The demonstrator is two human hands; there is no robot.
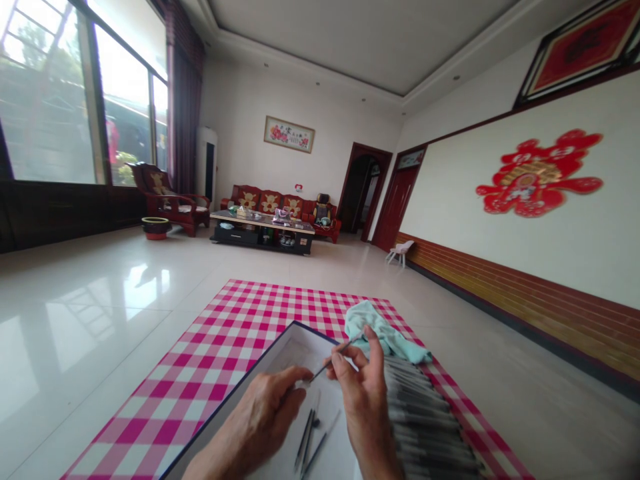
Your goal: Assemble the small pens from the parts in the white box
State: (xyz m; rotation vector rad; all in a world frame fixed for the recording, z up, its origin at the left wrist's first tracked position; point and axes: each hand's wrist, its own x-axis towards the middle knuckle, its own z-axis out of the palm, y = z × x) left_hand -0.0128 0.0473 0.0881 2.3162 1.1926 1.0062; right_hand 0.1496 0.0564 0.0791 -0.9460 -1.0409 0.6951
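A thin dark pen-like stick (pixel 323 369) slants between my two hands over an open box. My left hand (pixel 267 407) pinches its lower end between thumb and fingers, where something pale shows at the fingertips. Higher up the stick, my right hand (pixel 364 387) grips it with thumb and fingers. Inside the white box (pixel 293 350), which has a dark blue rim, lie several slim dark sticks (pixel 304 437) and a small black piece (pixel 316 423). Many grey and black pen-like sticks (pixel 425 413) lie side by side in a row right of the box, partly behind my right hand.
A crumpled mint-green cloth (pixel 385 333) lies beyond the row of sticks. Everything rests on a pink-and-white checked cloth (pixel 200 360). Farther off on the tiled floor stand a low table (pixel 260 230), a wooden sofa (pixel 270 199), an armchair (pixel 167 200) and a small white chair (pixel 400 252).
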